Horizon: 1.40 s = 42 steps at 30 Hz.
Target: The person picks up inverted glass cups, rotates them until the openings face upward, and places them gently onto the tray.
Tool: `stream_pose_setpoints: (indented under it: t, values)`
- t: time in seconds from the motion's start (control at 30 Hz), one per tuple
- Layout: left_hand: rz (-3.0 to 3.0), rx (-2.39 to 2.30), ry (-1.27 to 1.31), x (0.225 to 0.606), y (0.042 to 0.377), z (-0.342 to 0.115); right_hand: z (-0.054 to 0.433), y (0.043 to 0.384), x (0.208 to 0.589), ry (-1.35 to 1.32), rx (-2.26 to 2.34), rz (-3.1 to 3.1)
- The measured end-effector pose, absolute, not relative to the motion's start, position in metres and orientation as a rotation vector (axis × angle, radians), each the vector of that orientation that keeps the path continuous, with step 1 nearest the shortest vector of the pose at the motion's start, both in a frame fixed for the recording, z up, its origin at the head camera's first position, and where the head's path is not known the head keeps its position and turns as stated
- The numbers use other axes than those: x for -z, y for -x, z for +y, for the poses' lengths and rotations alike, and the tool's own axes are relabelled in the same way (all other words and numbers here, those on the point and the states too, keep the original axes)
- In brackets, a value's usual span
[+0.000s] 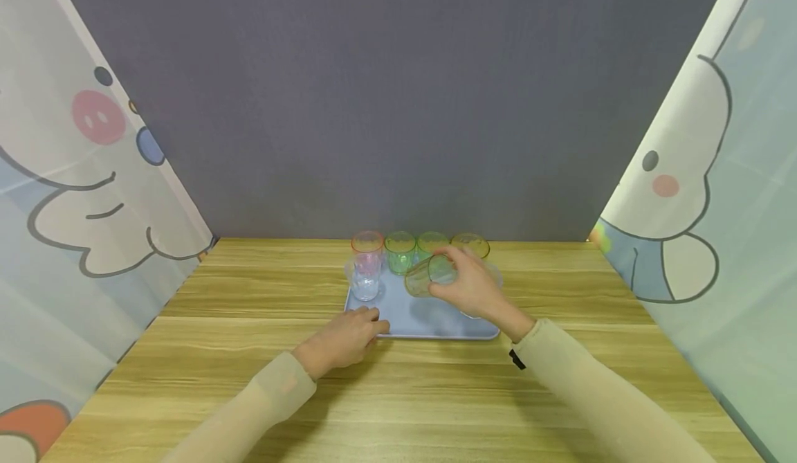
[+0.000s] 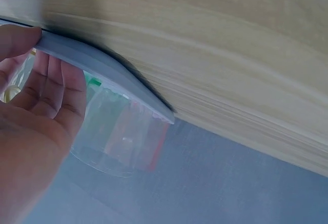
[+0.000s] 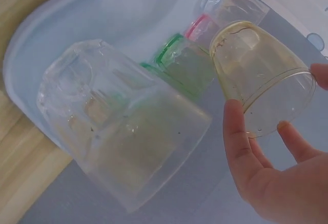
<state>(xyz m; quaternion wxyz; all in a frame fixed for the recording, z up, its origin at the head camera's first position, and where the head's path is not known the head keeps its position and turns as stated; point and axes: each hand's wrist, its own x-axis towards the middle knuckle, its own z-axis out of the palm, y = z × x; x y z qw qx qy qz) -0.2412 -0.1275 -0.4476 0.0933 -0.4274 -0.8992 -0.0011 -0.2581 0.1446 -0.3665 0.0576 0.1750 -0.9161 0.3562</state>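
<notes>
My right hand (image 1: 470, 284) grips a pale amber glass (image 1: 420, 279) near its rim and holds it tipped on its side above the light blue tray (image 1: 405, 314). In the right wrist view, fingertips and thumb touch the rim end of this amber glass (image 3: 261, 67). My left hand (image 1: 345, 338) is at the tray's front left edge; in the left wrist view its thumb and fingers pinch the tray rim (image 2: 110, 67). A clear glass (image 1: 366, 284) stands at the tray's left. Another clear glass (image 3: 123, 126), at the tray's right, is mostly hidden behind my right hand in the head view.
Along the tray's back stand a pink glass (image 1: 367, 243), a green glass (image 1: 400, 255), a second green glass (image 1: 432, 241) and a yellow glass (image 1: 471, 243). The tray lies on a wooden table (image 1: 261, 290). A dark grey panel (image 1: 398, 103) rises behind; patterned curtains hang at both sides.
</notes>
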Motion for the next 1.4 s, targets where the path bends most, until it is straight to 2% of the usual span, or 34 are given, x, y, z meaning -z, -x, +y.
stream_pose_setpoints:
  t: [0.53, 1.4]
  values:
    - [-2.754, -0.093, 1.221, 0.448, 0.239, -0.123, 0.135, 0.268, 0.363, -0.563, -0.865, -2.811]
    - [-2.763, -0.134, 1.206, 0.444, 0.236, -0.120, 0.125, 0.283, 0.369, -0.520, -0.812, -2.891]
